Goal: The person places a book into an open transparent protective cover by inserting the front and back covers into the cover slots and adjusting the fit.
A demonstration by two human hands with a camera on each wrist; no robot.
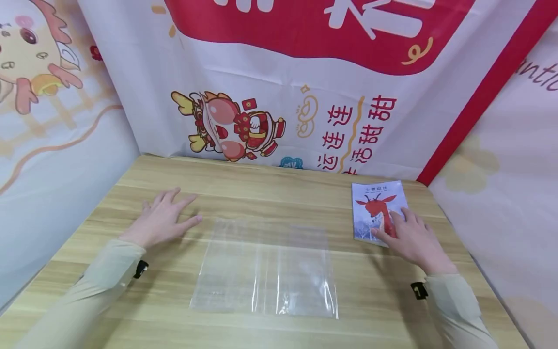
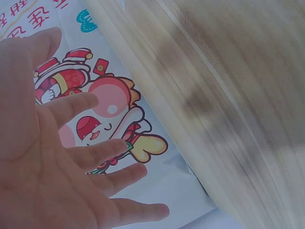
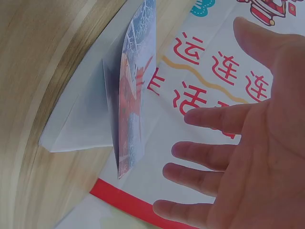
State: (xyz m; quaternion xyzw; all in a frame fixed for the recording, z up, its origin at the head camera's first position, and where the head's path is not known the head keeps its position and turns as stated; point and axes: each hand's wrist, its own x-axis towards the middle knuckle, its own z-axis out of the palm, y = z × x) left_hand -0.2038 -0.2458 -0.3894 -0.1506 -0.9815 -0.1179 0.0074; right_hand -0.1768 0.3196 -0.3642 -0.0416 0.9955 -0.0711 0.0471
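A thin picture book (image 1: 370,220) with a red deer on its pale blue cover lies at the right of the table. My right hand (image 1: 416,242) is over its lower right corner, fingers spread and nothing in their grip. From the right wrist, the book's front cover (image 3: 136,105) stands lifted away from the white pages (image 3: 83,124), and the fingers show apart from it. A clear plastic sheet (image 1: 235,271) with upright fold lines lies flat in the middle. To its left, my left hand (image 1: 159,220) hovers with fingers spread and palm (image 2: 52,167) bare.
The wooden-look table (image 1: 261,189) ends at a white and red printed cloth (image 1: 261,68) hanging behind it. More printed cloth hangs along the left side (image 1: 56,121) and the right side (image 1: 501,194).
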